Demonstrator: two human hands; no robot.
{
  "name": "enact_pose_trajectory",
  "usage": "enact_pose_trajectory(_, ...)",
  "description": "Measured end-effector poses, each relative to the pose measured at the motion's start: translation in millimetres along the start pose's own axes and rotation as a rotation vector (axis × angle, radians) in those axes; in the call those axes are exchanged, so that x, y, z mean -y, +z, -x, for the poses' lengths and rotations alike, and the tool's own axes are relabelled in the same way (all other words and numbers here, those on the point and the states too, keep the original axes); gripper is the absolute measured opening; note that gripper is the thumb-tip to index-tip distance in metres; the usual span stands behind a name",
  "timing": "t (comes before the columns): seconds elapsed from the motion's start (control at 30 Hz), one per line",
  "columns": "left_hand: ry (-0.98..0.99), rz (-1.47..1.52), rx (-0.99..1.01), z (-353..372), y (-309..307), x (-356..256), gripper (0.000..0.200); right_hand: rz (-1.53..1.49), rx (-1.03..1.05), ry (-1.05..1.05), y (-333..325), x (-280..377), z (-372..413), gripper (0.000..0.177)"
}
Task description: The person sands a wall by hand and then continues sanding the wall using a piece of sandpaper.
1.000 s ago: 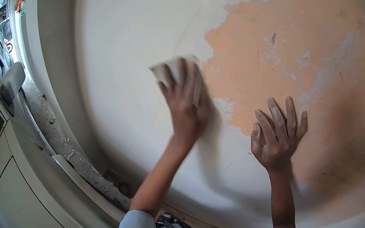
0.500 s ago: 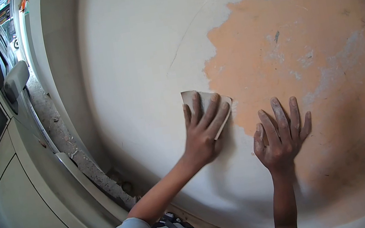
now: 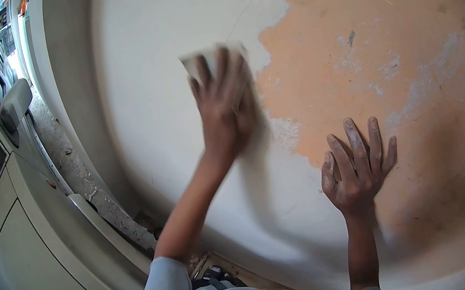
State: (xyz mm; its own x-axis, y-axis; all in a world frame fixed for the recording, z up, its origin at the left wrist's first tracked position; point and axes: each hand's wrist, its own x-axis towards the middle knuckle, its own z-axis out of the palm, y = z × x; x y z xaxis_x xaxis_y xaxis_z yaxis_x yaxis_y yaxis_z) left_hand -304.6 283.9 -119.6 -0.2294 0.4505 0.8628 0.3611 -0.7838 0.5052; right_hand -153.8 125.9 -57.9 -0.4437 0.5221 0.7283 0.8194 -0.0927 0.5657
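My left hand (image 3: pixel 220 107), slightly blurred, presses a sheet of sandpaper (image 3: pixel 190 65) against the white wall (image 3: pixel 149 48), left of the large orange patch (image 3: pixel 324 68). The sheet lies under its fingers, with the upper left corner showing. My right hand (image 3: pixel 356 176) rests with spread fingers on the wall at the lower part of the orange patch. Nothing shows in it, and its fingertips are dusty. Pale scuffs mark the orange surface.
A light-coloured vehicle (image 3: pixel 45 238) with a side mirror (image 3: pixel 16 104) stands at the left. Between it and the wall runs a rough strip of ground (image 3: pixel 73 165). A ledge (image 3: pixel 280 284) lies at the foot of the wall, near my body.
My left hand has moved up and to the left along the wall with the sandpaper. My right hand has stayed in nearly the same place.
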Motion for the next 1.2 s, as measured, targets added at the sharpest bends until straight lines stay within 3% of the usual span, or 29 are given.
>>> enact_pose_trajectory(0.07,-0.08,0.052,-0.114,-29.8,0.8,-5.1,0.05,-0.011,-0.014,-0.028,-0.3,-0.9,-0.4,0.02)
enact_pose_trajectory(0.13,-0.037,0.007,-0.065,-12.4,4.4,-17.3,0.049,-0.011,-0.014,-0.025,-0.4,-1.0,-0.8,0.02)
enact_pose_trajectory(0.27,0.027,-0.015,0.218,49.0,-1.7,-22.4,0.046,0.001,-0.011,-0.003,-0.1,-0.7,-0.9,0.021)
enact_pose_trajectory(0.47,-0.063,0.065,-0.112,-33.1,1.0,-18.4,0.044,0.003,-0.006,-0.001,-0.5,-0.7,0.7,0.021)
enact_pose_trajectory(0.53,-0.021,0.023,-0.028,-3.9,4.1,-21.3,0.047,0.002,-0.008,0.002,-0.3,-0.1,0.0,0.021)
enact_pose_trajectory(0.6,-0.01,-0.015,0.194,43.5,-0.6,-31.2,0.05,0.005,-0.005,0.001,-0.3,-0.1,0.1,0.021)
enact_pose_trajectory(0.67,0.009,-0.016,0.234,48.4,-5.0,-23.1,0.049,0.01,-0.008,-0.001,0.3,-0.6,-0.7,0.021)
enact_pose_trajectory(0.77,0.012,0.029,-0.01,-7.6,0.9,-12.1,0.044,0.0,-0.003,-0.002,0.2,-0.4,0.3,0.022)
enact_pose_trajectory(0.87,-0.035,0.043,-0.115,-34.4,4.8,-22.2,0.046,-0.002,-0.003,0.002,-0.8,-0.8,0.5,0.022)
enact_pose_trajectory(1.0,-0.037,0.018,0.184,28.4,-4.0,-40.7,0.05,0.0,-0.007,-0.001,-2.0,-1.0,-0.2,0.022)
enact_pose_trajectory(1.13,0.045,0.013,0.034,-2.1,0.9,-17.3,0.047,-0.005,-0.002,0.003,-1.1,-0.6,0.0,0.021)
enact_pose_trajectory(1.2,-0.015,0.08,-0.051,-35.6,-1.2,-21.7,0.044,-0.001,-0.014,0.003,0.4,-0.8,0.0,0.021)
